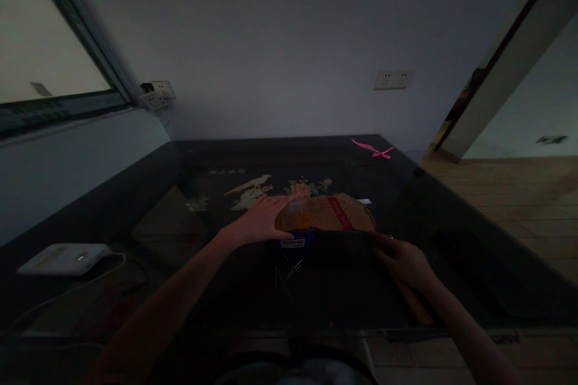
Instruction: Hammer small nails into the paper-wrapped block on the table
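Observation:
A tan, dotted, rounded piece [323, 213] with a red band across it lies at the middle of the dark table. My left hand [259, 221] grips its left end, thumb below and fingers over the top. Close to its right end, my right hand [404, 260] has its fingers closed at the top of a brown strip [413, 301]; what exactly the fingertips pinch is too dark to make out. A blue item with a white label [293, 243] shows just under the piece. Several thin, shiny sticks [286, 274] lie in front of it.
The dark table [271, 144] has a printed bird and flowers. A white device [67, 259] with a cable lies at the left, a pink ribbon [374, 149] at the back right, and a dark flat object [487, 271] at the right. A wall stands behind.

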`<control>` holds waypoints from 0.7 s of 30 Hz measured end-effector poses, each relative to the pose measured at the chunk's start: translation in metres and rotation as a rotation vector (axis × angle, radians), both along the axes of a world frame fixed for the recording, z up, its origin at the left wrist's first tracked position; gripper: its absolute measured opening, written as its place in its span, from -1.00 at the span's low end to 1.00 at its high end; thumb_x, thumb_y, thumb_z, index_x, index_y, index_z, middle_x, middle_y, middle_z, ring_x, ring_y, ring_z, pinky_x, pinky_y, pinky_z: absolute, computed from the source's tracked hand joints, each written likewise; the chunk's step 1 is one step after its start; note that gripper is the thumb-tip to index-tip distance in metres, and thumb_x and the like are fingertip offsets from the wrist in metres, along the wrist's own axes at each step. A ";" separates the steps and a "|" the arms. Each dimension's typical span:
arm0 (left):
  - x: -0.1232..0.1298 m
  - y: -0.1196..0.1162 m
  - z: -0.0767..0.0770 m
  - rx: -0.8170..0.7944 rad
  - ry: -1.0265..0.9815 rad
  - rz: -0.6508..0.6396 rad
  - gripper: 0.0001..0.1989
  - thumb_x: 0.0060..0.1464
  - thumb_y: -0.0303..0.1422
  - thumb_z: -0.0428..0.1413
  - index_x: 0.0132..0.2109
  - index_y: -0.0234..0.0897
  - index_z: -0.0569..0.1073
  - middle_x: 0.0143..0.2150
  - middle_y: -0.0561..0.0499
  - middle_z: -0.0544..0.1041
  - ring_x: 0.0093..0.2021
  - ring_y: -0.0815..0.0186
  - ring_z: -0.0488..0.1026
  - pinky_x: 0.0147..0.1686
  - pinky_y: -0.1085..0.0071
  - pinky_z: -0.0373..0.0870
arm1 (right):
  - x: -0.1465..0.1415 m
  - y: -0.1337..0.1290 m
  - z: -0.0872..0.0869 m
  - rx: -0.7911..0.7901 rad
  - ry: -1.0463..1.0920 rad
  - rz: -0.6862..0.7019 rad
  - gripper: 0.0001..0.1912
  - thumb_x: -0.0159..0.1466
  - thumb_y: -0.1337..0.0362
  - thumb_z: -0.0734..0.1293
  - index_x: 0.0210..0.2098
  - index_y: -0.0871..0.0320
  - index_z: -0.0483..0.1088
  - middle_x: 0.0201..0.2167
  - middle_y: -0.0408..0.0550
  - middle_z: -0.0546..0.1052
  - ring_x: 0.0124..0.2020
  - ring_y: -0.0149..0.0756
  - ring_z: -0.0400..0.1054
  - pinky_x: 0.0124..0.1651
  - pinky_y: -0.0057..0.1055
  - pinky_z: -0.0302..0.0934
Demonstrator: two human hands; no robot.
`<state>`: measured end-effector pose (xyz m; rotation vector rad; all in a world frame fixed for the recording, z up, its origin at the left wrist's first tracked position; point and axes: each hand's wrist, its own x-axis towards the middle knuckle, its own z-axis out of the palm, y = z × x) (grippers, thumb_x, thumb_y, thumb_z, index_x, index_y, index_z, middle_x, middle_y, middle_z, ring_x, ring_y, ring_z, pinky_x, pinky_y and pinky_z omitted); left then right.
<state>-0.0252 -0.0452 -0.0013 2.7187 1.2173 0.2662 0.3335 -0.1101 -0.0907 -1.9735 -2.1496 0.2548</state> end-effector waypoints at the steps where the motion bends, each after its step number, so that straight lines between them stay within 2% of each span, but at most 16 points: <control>1: 0.000 -0.002 0.000 0.004 0.007 0.001 -0.07 -0.11 -0.01 0.17 0.32 -0.17 -0.06 0.22 -0.18 0.26 0.20 0.04 0.19 0.16 0.09 0.02 | 0.000 0.000 0.000 -0.008 -0.003 0.002 -0.53 0.26 0.15 0.15 0.13 0.02 0.32 -0.22 -0.04 0.61 -0.25 -0.13 0.50 -0.28 -0.32 0.29; 5: 0.003 -0.006 0.000 0.017 0.018 -0.012 -0.05 -0.10 0.01 0.14 0.33 -0.16 -0.11 0.24 -0.16 0.24 0.21 0.06 0.18 0.18 0.08 -0.03 | 0.000 0.000 -0.001 -0.037 -0.012 -0.007 -0.52 0.27 0.12 0.12 0.13 0.10 0.32 -0.17 0.03 0.59 -0.20 -0.08 0.48 -0.22 -0.26 0.29; 9: 0.005 -0.005 -0.002 0.014 0.016 -0.011 0.01 -0.12 0.05 0.14 0.34 -0.16 -0.18 0.26 -0.17 0.21 0.23 0.05 0.16 0.20 0.07 -0.06 | 0.000 0.000 -0.001 -0.041 -0.025 -0.009 -0.52 0.27 0.13 0.12 0.12 0.12 0.33 -0.17 0.05 0.59 -0.21 -0.08 0.49 -0.23 -0.26 0.29; 14: 0.001 -0.008 0.003 0.095 -0.080 0.004 0.04 -0.13 0.11 0.12 0.34 -0.19 -0.18 0.32 -0.23 0.07 0.30 -0.03 0.01 0.23 -0.06 -0.18 | 0.001 0.001 -0.002 -0.054 -0.054 -0.024 -0.51 0.26 0.14 0.13 0.12 0.16 0.34 -0.19 0.07 0.59 -0.21 -0.06 0.49 -0.25 -0.27 0.29; 16: -0.003 -0.018 0.006 0.183 -0.211 0.039 -0.10 -0.02 0.03 0.08 0.33 -0.17 -0.15 0.31 -0.21 0.11 0.29 0.02 0.04 0.24 -0.06 -0.15 | 0.002 0.002 -0.002 -0.056 -0.045 -0.020 -0.51 0.26 0.13 0.13 0.11 0.15 0.34 -0.19 0.06 0.59 -0.22 -0.08 0.49 -0.25 -0.28 0.30; 18: -0.009 -0.034 0.004 0.296 -0.379 0.093 -0.33 0.12 -0.14 0.03 0.30 -0.15 -0.03 0.23 -0.15 0.25 0.24 0.12 0.16 0.22 0.01 0.00 | 0.002 0.002 -0.002 -0.060 -0.039 -0.018 -0.51 0.26 0.13 0.14 0.11 0.15 0.34 -0.19 0.06 0.59 -0.22 -0.08 0.49 -0.25 -0.28 0.30; 20: -0.014 -0.054 -0.005 0.393 -0.499 0.108 -0.53 0.18 -0.34 -0.03 0.22 -0.16 0.14 0.08 -0.11 0.41 0.13 0.21 0.30 0.13 0.15 0.22 | 0.002 0.002 -0.002 -0.063 -0.038 -0.019 -0.51 0.26 0.13 0.14 0.11 0.15 0.35 -0.17 0.06 0.59 -0.21 -0.08 0.49 -0.23 -0.28 0.30; 21: -0.017 -0.064 -0.012 0.405 -0.502 0.054 -0.59 0.17 -0.42 -0.04 0.17 -0.18 0.22 -0.01 -0.09 0.46 0.05 0.25 0.36 0.06 0.23 0.30 | 0.002 0.001 -0.002 -0.060 -0.037 -0.018 -0.52 0.26 0.13 0.14 0.10 0.14 0.35 -0.16 0.06 0.58 -0.19 -0.08 0.48 -0.22 -0.28 0.30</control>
